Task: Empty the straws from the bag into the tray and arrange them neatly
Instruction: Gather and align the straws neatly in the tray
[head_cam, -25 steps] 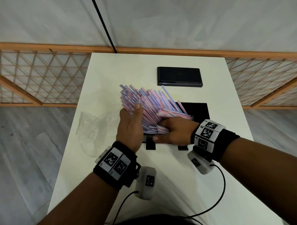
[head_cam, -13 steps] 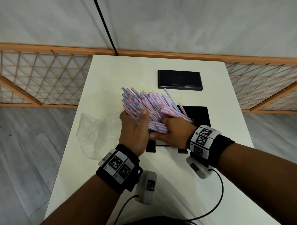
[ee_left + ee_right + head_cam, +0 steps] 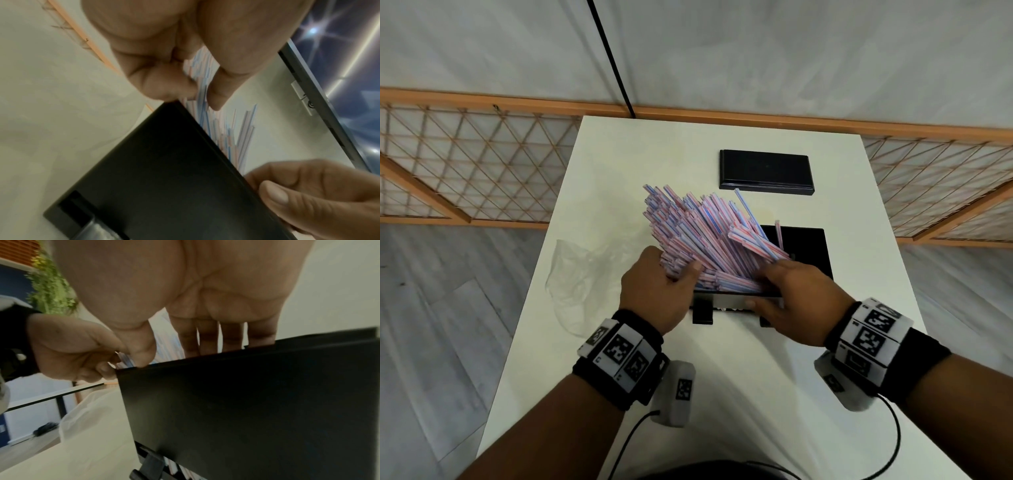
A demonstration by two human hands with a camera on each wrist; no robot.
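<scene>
From the head view, a fanned bundle of pink-and-blue striped straws [image 3: 709,236] leans out of a black tray [image 3: 808,250] on the white tabletop [image 3: 619,164], its tips pointing up and away to the left. The left hand [image 3: 657,291] curls its fingers around the bundle's near left side, thumb laid across the straws. The right hand [image 3: 794,298] rests at the tray's near right edge, fingers reaching into the straws and thumb along the tray's front wall. The empty clear plastic bag [image 3: 582,277] lies crumpled left of the tray. A black lid [image 3: 765,169] sits beyond the tray. Both wrists carry bands with square black-and-white coded markers; no readable writing shows.

From the left wrist view, the left hand [image 3: 185,53] pinches straws [image 3: 203,91] between thumb and curled fingers above the tray [image 3: 164,178] wall; the right hand's [image 3: 320,199] thumb lies at that wall's edge.

From the right wrist view, the right hand's [image 3: 185,293] fingers [image 3: 207,339] hang straight and close together behind the tray [image 3: 246,402] wall, blocking the straws; the left hand [image 3: 69,350] grips beside it, with the bag [image 3: 86,410] below.
</scene>
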